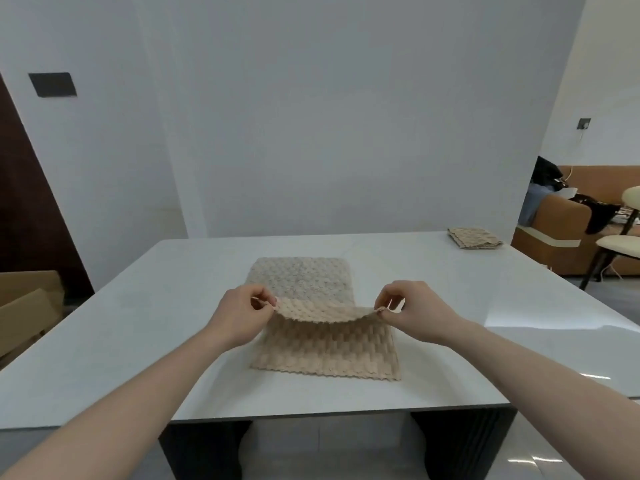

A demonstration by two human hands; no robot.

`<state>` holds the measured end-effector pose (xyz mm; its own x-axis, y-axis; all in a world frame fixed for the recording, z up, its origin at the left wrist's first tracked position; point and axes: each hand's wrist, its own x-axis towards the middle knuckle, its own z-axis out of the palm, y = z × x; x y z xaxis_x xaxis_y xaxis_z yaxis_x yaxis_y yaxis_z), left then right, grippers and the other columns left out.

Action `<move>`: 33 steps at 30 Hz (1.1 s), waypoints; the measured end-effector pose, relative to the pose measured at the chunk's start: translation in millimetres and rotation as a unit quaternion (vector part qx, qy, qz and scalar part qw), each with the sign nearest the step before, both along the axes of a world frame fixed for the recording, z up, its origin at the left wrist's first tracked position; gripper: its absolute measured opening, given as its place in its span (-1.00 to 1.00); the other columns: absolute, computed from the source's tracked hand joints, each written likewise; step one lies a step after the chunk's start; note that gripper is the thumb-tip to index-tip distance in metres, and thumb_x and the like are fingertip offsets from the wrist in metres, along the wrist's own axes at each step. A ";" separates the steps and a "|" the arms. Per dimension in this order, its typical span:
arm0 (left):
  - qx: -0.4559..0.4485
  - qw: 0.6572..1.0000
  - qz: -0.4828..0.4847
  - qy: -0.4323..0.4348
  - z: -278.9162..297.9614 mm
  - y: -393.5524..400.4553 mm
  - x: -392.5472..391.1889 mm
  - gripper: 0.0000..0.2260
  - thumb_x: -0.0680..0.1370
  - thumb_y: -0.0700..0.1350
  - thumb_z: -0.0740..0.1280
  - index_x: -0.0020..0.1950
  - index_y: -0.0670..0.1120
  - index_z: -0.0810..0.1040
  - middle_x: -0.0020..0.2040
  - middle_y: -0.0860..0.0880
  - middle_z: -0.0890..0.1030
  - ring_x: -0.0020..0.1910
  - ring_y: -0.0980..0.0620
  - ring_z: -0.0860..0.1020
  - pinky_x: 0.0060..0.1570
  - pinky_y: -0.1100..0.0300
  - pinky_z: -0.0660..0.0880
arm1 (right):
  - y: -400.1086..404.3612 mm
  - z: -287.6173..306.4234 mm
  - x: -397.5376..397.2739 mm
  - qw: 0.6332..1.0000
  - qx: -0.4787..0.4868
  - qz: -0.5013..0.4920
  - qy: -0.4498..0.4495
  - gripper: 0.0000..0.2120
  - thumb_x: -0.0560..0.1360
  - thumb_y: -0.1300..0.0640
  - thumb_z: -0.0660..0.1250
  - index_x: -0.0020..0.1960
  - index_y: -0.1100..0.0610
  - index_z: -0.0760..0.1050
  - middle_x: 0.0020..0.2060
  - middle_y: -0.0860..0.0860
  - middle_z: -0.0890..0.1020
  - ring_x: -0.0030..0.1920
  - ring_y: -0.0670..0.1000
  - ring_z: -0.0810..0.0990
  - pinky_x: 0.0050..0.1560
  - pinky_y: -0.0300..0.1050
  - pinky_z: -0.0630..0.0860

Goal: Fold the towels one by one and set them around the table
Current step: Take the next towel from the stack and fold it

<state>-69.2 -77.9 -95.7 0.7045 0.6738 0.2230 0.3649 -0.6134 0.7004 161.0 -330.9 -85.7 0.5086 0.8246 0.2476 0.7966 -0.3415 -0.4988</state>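
the left hand (239,311) and the right hand (410,308) each pinch a corner of the tan towel (325,337) in the middle of the frame, lifting its edge. the rest lies flat on the white surface (138,341). a folded towel (474,238) sits at the upper right.

Bare desk (145,341) lies open left and right of the beige towel (325,344); a folded towel (475,238) sits at the far right corner, well apart.

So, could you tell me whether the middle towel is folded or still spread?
Half-folded: both hands, left and right, pinch the towel's corners, doubling the near part over; the far part lies flat.
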 end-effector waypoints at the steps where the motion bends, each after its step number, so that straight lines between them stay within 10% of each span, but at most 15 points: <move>1: 0.006 1.000 0.000 0.002 -6.9 -1.4 -6.5 -0.85 0.49 -0.18 0.36 -0.19 0.04 0.66 -0.15 0.15 0.71 -0.19 0.19 0.65 -0.09 0.18 0.62 | -3.4 -5.1 -4.6 1.000 -0.012 0.005 0.001 -0.92 0.45 0.06 0.40 -0.17 -0.11 0.63 -0.17 -0.23 0.66 -0.09 -0.19 0.61 -0.12 -0.25 0.54; 16: 0.090 0.975 -0.080 0.186 -37.2 -14.9 -30.0 -0.85 0.44 0.00 0.31 -0.02 0.17 0.57 0.04 0.19 0.61 0.02 0.17 0.58 0.06 0.14 0.56 | -25.8 -56.0 -32.7 0.995 -0.088 0.045 0.021 -0.80 0.35 -0.21 0.43 -0.12 -0.14 0.68 -0.12 -0.20 0.59 -0.09 -0.17 0.59 0.03 -0.18 0.55; 20: 0.135 0.973 -0.120 0.143 -24.8 -43.7 5.7 -0.67 0.56 -0.01 0.24 0.31 0.12 0.56 0.44 0.12 0.48 0.47 0.05 0.37 0.49 0.03 0.28 | -6.0 -56.1 -25.2 1.000 0.002 -0.019 0.020 -0.77 0.46 -0.21 0.35 0.06 -0.18 0.64 0.16 -0.26 0.58 0.21 -0.21 0.53 0.29 -0.13 0.47; 26: 0.185 0.944 -0.146 0.232 -69.0 -75.4 59.0 -0.40 0.67 0.25 -0.02 0.67 0.15 -0.12 0.66 0.06 -0.29 0.63 -0.06 -0.33 0.60 -0.14 -0.27 | 25.4 -80.4 -26.0 0.991 -0.093 -0.092 -0.012 -0.38 0.64 -0.21 0.11 0.64 -0.09 0.08 0.66 -0.06 0.04 0.65 0.06 0.00 0.62 0.08 0.01; 33: 0.219 0.922 -0.136 0.287 -88.3 -75.8 65.7 -0.38 0.63 0.32 -0.19 0.66 0.16 -0.24 0.65 0.08 -0.31 0.61 -0.03 -0.39 0.58 -0.16 -0.33 | 25.6 -108.3 -29.7 0.977 -0.176 -0.115 -0.034 -0.28 0.61 -0.35 -0.12 0.68 -0.06 -0.13 0.67 -0.06 -0.08 0.66 0.05 -0.15 0.62 0.19 -0.21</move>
<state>-3.5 -153.7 -184.0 0.9208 0.3889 -0.0304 0.3899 -0.9152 0.1016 131.4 -305.3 -194.0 0.6822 0.7311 0.0088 0.7064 -0.6559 -0.2662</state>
